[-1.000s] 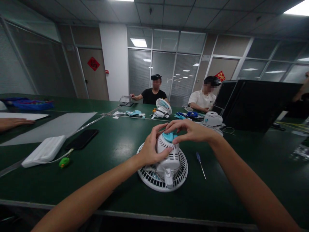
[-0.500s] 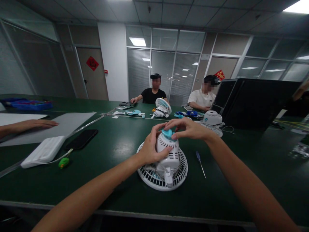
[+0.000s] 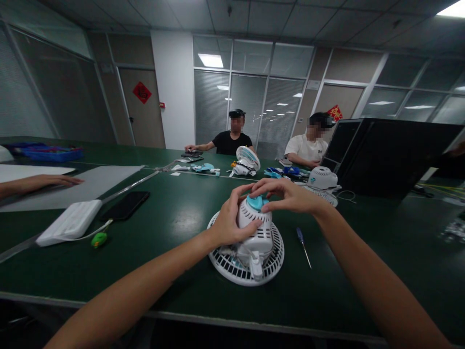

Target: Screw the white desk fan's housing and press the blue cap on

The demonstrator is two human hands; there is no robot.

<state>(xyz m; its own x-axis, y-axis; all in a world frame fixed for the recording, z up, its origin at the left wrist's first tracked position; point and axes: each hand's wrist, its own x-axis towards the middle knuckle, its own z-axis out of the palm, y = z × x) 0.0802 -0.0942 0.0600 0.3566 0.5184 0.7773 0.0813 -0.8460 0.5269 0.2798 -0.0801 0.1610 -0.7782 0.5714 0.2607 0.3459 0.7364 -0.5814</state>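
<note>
A small white fan (image 3: 259, 240) lies grille-down on the green table, its motor housing pointing up. My left hand (image 3: 232, 218) is wrapped round the left side of the housing, thumb across its front. On top sits a light-blue knob-like part (image 3: 255, 201). My right hand (image 3: 286, 196) arches over the housing from the right and grips this blue part between thumb and fingers; some fingertips are hidden behind it. To the right of the fan lies a screwdriver (image 3: 303, 247) with a blue handle, touched by neither hand.
A white power bank (image 3: 70, 223), a black phone (image 3: 125, 205) and a green trinket (image 3: 99, 239) lie at left. Another person's hand (image 3: 54, 182) rests on a grey sheet. Further back are two more fans (image 3: 248, 160), two seated people and a large black box (image 3: 395, 155).
The blue part has turned and tilted slightly under my right hand's fingers. My left hand keeps its hold on the housing. At far left, another person's hand moved right over the sheet.
</note>
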